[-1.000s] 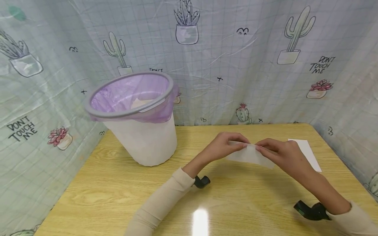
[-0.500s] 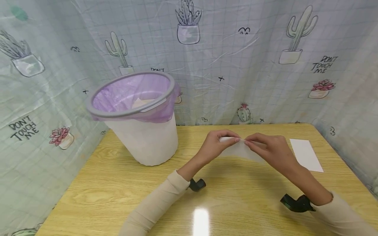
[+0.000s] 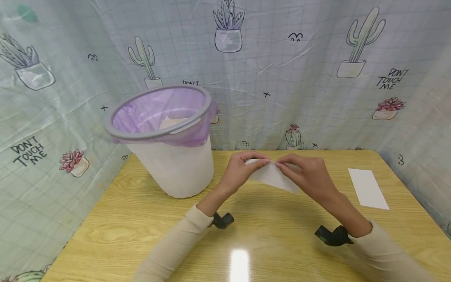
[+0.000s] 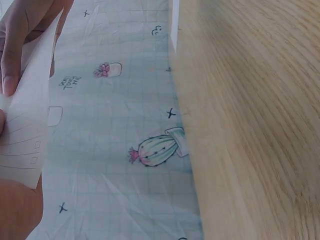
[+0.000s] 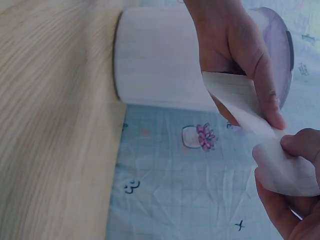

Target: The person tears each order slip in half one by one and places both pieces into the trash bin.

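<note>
As left hand and right hand are pinching paper at its 12 o'clock edge, it's curving; likely light, limp, suiting edge pinches.

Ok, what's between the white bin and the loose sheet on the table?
In the head view, the left hand, the held paper and the right hand come between the bin and the loose sheet, above the tabletop.

Light: bright, diffuse. Glare: white patch on the glossy yellow wooden table, right of the round white purple-lined bin. Shadow: soft, below the line-printed white paper sheet, right of the bin. Wrist views: dimmer, bluish, soft-focused.
</note>
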The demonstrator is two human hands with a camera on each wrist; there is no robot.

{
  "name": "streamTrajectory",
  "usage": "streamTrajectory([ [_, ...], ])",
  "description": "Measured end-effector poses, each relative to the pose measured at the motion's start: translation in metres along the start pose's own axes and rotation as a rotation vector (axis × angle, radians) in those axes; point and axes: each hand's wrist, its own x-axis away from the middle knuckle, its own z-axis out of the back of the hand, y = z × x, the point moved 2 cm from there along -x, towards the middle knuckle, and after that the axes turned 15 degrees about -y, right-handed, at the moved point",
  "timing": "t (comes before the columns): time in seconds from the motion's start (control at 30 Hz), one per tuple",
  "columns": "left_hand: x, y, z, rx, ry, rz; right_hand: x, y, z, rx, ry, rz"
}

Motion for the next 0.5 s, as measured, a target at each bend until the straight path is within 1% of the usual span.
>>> streamTrajectory([
  [0.1,0.003,0.005,0.003,0.037,0.025,0.01,-0.006,-0.003,0.001,0.011,0.022,0.016],
  [0.23,0.005,0.015,0.006,0.1,0.054,0.013,-0.012,-0.008,0.004,-0.006,0.056,0.013],
  [0.37,0.007,0.026,0.007,0.128,0.076,-0.021,-0.017,-0.015,0.008,-0.028,0.091,0.026],
  [0.5,0.008,0.033,0.008,0.158,0.093,-0.062,-0.02,-0.021,0.012,-0.053,0.11,0.042],
])
